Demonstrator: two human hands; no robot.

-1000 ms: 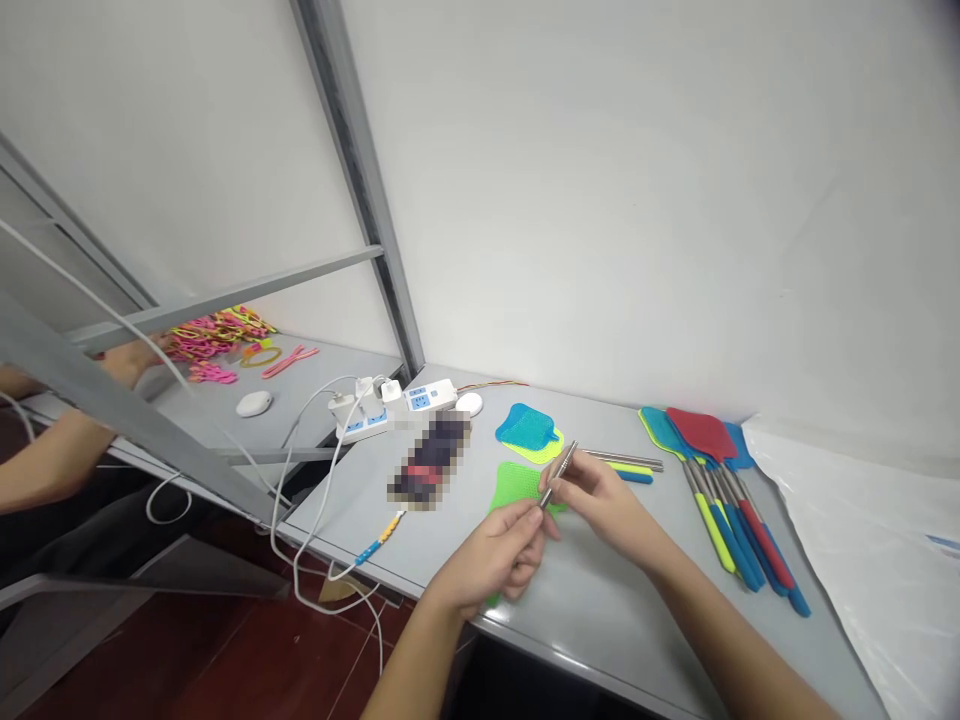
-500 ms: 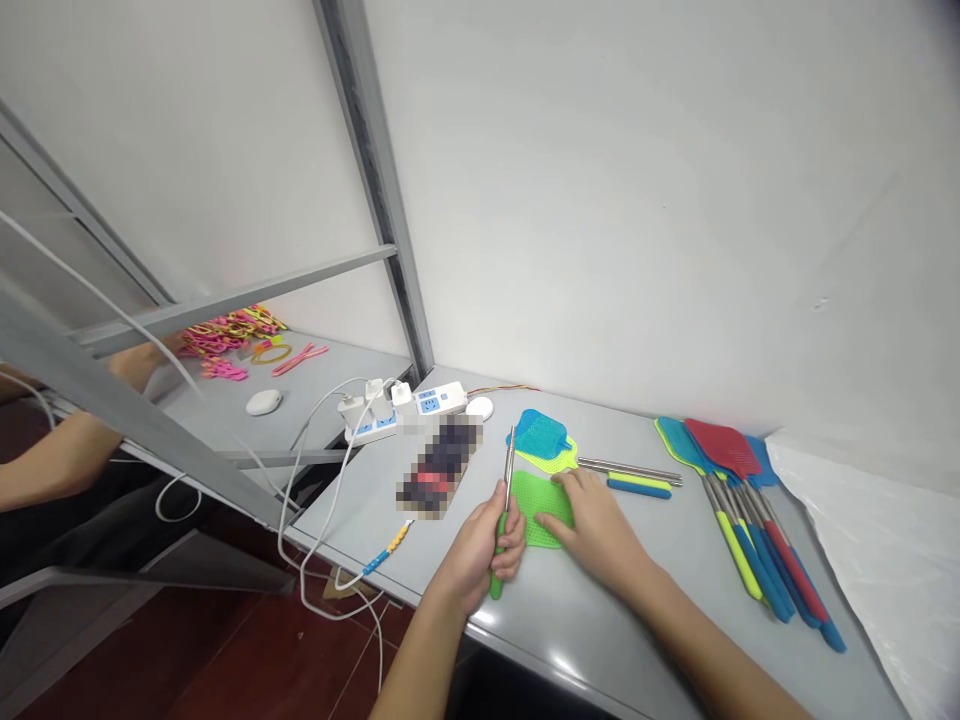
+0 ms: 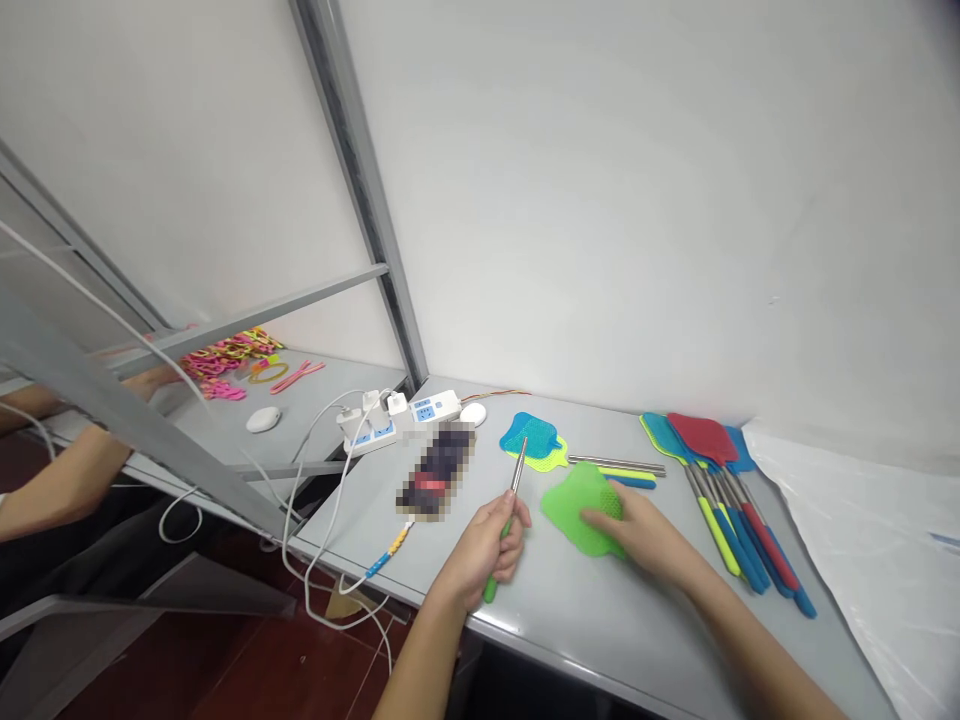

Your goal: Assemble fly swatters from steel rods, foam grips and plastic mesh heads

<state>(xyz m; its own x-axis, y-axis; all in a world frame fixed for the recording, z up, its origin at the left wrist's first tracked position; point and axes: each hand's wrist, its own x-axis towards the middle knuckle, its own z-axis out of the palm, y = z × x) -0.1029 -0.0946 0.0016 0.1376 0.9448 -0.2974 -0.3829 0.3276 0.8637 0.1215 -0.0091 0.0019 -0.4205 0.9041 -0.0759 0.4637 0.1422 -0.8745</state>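
My left hand [image 3: 491,550] is closed around a fly swatter handle [image 3: 490,588], a green grip with a metal rod pointing up and away. In my right hand [image 3: 646,530] is a green mesh fly swatter head [image 3: 577,510], pinched by its right side and tilted just above the table. Behind them lie a blue swatter head [image 3: 529,432] and a yellow-green swatter head [image 3: 553,460], overlapping. Metal rods [image 3: 619,465] lie to their right, with a yellow grip [image 3: 636,478] and a blue grip [image 3: 641,483] partly behind my right hand.
Several whole fly swatters [image 3: 724,500] lie stacked at the right, beside white plastic sheeting [image 3: 847,520]. A pixelated phone-like object [image 3: 439,470], power strips [image 3: 431,408] and white cables are at the left. Past the metal frame [image 3: 360,190], another person's arm [image 3: 82,470] reaches toward pink and yellow pieces [image 3: 229,360].
My right hand has picked the green swatter head up from the table and moved it right, turning it. The rod in my left hand now leans more to the right.
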